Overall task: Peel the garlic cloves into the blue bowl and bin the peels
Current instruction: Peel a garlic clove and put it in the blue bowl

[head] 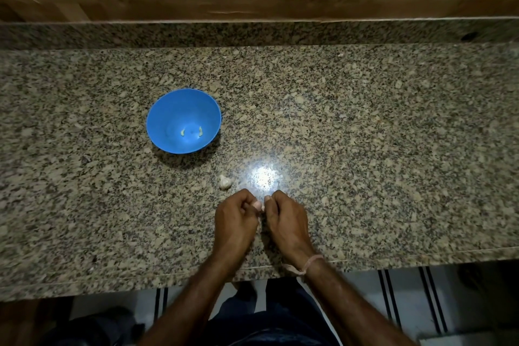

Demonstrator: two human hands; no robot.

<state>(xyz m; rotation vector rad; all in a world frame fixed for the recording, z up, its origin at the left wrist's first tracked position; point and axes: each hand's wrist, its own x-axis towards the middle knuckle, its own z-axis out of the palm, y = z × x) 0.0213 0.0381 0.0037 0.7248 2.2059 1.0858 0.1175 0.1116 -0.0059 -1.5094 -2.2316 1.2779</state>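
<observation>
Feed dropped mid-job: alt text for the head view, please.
The left hand and right hand meet over the granite counter, pinching a small pale garlic clove between them. A garlic piece lies just beyond the left hand; the blue bowl, farther left, holds two peeled cloves.

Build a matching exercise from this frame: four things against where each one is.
Things:
1. blue bowl
2. peeled cloves
3. loose garlic piece
4. garlic clove

Places:
A. pinched between the left hand and the right hand
B. standing on the counter, farther off and to the left
C. inside the bowl
D. lying on the counter just beyond the left hand

Pairs: 1-B, 2-C, 3-D, 4-A
</observation>
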